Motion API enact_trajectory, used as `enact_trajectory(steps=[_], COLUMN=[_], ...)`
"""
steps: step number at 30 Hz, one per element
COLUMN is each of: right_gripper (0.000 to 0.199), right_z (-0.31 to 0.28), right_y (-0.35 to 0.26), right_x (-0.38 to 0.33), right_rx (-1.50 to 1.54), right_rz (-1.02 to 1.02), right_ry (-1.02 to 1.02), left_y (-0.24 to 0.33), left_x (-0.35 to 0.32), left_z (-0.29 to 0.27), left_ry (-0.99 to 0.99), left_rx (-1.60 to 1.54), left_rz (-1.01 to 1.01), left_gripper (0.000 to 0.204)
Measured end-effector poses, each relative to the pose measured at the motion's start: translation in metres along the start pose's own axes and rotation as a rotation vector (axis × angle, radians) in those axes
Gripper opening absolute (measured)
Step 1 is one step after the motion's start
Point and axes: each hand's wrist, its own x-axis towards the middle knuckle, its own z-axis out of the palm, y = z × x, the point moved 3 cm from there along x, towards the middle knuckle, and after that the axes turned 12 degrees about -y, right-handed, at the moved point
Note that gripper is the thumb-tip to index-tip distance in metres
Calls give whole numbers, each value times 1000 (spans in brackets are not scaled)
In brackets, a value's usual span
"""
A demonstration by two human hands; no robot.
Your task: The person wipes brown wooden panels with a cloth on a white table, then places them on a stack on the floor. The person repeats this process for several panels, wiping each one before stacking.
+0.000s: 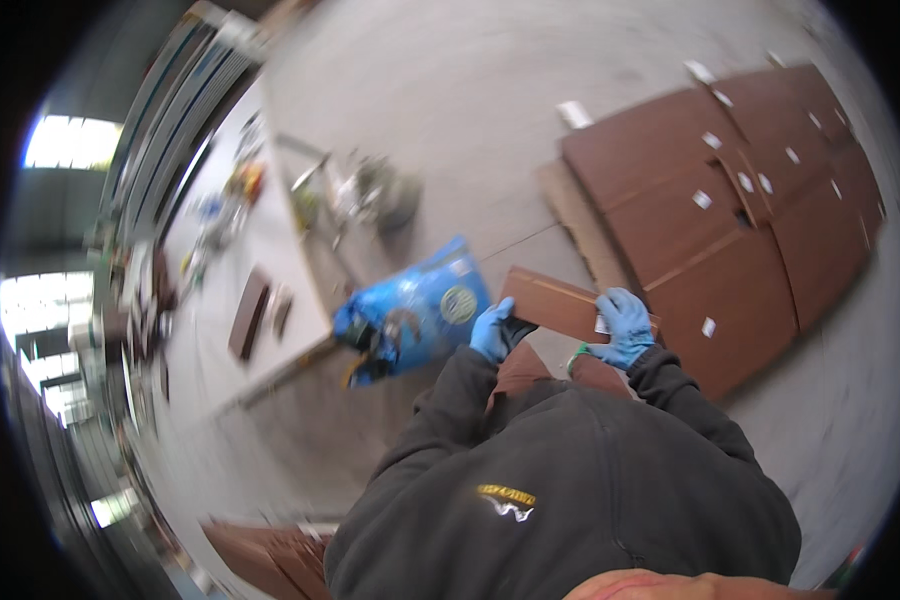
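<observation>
I hold a flat brown cardboard piece [555, 300] in front of my chest with both hands, each in a blue glove. My left hand [492, 332] grips its near left edge. My right hand [625, 325] grips its right end, where a small white label sits under the fingers. My dark grey sleeves and sweatshirt fill the lower middle of the view. A wide stack of the same brown cardboard sheets [730, 210] with small white labels lies on the floor just beyond and to the right of the held piece.
A blue plastic bag [415, 315] lies on the floor left of my hands. A long white table [220, 330] with tools and a brown board stands at the left. More brown cardboard [270, 555] lies at the lower left. Grey concrete floor [470, 100] stretches ahead.
</observation>
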Motion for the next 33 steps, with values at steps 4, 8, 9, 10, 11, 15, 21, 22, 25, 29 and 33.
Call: enact_trajectory(steps=[4, 8, 9, 10, 11, 15, 21, 22, 25, 29, 33], right_gripper=[78, 84, 85, 86, 86, 75, 71, 68, 58, 45, 44], right_z=[43, 92, 104, 113, 125, 146, 167, 168, 170, 173, 179], right_y=[-78, -163, -186, -207, -226, -273, -260, -258, -244, -227, -215], right_x=[46, 101, 114, 128, 137, 154, 139, 134, 119, 99, 74], right_rx=[56, 11, -4, 1, -45, -1, -79, -81, -102, -39, -2], right_rz=[-101, -261, -311, -373, -348, -418, -255, -300, -203, -44, 40], right_ry=[-174, -176, -160, -114, -204, -134, -376, -338, -321, -321, -313], left_y=[46, 99, 111, 124, 135, 191, 277, 289, 321, 342, 359], left_x=[-78, -164, -185, -205, -226, -295, -351, -360, -371, -372, -369], left_z=[-43, -100, -117, -134, -152, -220, -341, -361, -374, -419, -410], left_ry=[118, 145, 165, 181, 219, 175, 370, 411, -629, 407, 617], left_rx=[-2, -42, -102, -137, -187, -232, -496, -529, -356, -587, -607], left_rz=[166, 342, 375, 432, 474, 726, 942, 937, 533, 943, 1094], left_gripper=[45, 50, 52, 52, 52, 54, 52, 49, 45, 49, 48])
